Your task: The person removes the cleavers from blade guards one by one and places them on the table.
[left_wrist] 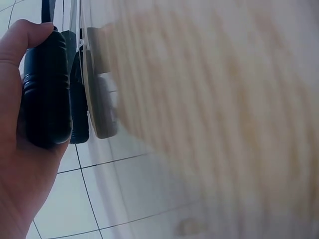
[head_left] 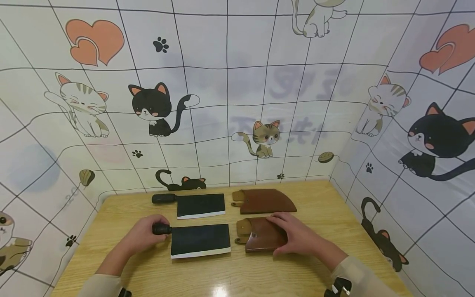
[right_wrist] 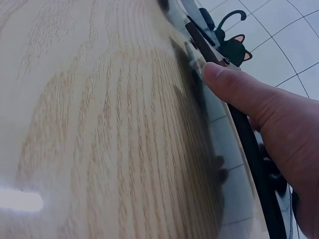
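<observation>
Left hand point(head_left: 142, 238) curled around near cleaver's point(head_left: 200, 241) black handle. Right hand point(head_left: 297, 237) flat, fingers extended, pressing near leather sheath point(head_left: 259, 235) on bench point(head_left: 315, 198).

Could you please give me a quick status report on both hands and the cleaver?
Left hand grips near cleaver by its black handle. Right hand rests on near brown sheath. Cleaver flat on table, unsheathed. Nothing between them.

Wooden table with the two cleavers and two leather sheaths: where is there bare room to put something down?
The light wooden table is bare along its right edge beyond the brown leather sheaths, and along the near edge between the two forearms. It is crowded mid-table: the left hand grips the near black cleaver, and the right hand rests on the near sheath.
</observation>
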The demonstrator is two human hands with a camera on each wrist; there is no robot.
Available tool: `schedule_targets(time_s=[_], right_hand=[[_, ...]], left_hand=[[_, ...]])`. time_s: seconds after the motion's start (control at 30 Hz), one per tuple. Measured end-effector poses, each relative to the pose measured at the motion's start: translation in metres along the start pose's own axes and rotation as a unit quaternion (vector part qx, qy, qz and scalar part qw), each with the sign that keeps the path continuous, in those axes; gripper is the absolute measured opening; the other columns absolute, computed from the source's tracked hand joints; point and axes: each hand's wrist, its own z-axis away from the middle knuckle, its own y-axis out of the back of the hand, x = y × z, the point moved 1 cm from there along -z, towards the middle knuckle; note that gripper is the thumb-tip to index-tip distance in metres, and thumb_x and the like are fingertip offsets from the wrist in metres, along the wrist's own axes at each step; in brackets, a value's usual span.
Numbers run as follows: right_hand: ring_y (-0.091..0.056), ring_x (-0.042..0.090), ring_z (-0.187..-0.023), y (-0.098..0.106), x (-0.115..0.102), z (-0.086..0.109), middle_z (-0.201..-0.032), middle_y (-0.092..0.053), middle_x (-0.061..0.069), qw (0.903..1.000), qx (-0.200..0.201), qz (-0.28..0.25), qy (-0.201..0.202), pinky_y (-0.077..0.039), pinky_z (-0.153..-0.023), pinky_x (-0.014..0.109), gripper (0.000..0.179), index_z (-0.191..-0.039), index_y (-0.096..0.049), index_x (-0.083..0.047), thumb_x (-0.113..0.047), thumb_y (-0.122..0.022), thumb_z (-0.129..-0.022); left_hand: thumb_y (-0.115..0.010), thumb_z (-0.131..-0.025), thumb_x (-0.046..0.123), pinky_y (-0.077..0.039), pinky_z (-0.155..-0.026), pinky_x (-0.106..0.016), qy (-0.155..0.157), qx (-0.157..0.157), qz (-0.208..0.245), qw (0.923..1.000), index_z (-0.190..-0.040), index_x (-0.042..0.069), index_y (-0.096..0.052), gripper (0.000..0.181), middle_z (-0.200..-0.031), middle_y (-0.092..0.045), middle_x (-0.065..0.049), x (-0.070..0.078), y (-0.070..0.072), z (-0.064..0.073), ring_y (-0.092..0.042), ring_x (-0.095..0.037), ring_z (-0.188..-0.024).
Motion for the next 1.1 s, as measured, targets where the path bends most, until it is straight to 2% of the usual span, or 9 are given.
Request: schedule_targets(time_s=[0.23,0.53,0.9,1.1], right_hand=[[-0.048,0.035,-0.15,-0.006,0.004,-0.002,-0.163,-0.05,0.015,1.0,-0.005,0.001,0.007,-0.046,-0.115,0.063,0.111,-0.164,-0.052,-0.017,-0.069,-0.095,-0.076],[-0.048,0.035,-0.15,-0.009,0.006,-0.004,-0.164,-0.049,0.01,0.9998,-0.019,-0.01,-0.006,-0.045,-0.115,0.062,0.112,-0.165,-0.051,-0.019,-0.072,-0.093,-0.076],[-0.044,0.039,-0.153,-0.012,0.009,-0.012,-0.167,-0.045,0.014,0.9976,-0.05,-0.042,-0.022,-0.042,-0.117,0.065,0.115,-0.168,-0.047,-0.019,-0.068,-0.095,-0.076],[-0.041,0.042,-0.156,-0.014,0.012,-0.015,-0.17,-0.042,0.015,0.9962,-0.066,-0.048,-0.031,-0.04,-0.119,0.066,0.115,-0.169,-0.045,-0.018,-0.064,-0.097,-0.078]], left_hand=[[-0.091,-0.087,0.012,-0.055,-0.086,-0.036,0.002,-0.021,0.006,0.9998,-0.11,0.02,-0.074,0.029,-0.106,-0.072,0.006,-0.006,-0.003,-0.003,-0.065,-0.017,-0.097],[-0.09,-0.088,0.015,-0.054,-0.085,-0.034,0.003,-0.043,0.018,0.9989,-0.11,0.02,-0.074,0.028,-0.105,-0.071,0.004,-0.014,-0.003,-0.009,-0.065,-0.02,-0.097],[-0.092,-0.087,0.014,-0.053,-0.089,-0.041,0.033,-0.044,0.014,0.9984,-0.109,0.021,-0.073,0.03,-0.105,-0.071,0.004,-0.015,-0.002,-0.009,-0.064,-0.019,-0.099],[-0.093,-0.087,0.015,-0.053,-0.092,-0.047,0.039,-0.043,0.014,0.9982,-0.11,0.022,-0.074,0.03,-0.107,-0.071,0.003,-0.014,-0.002,-0.009,-0.064,-0.021,-0.101]])
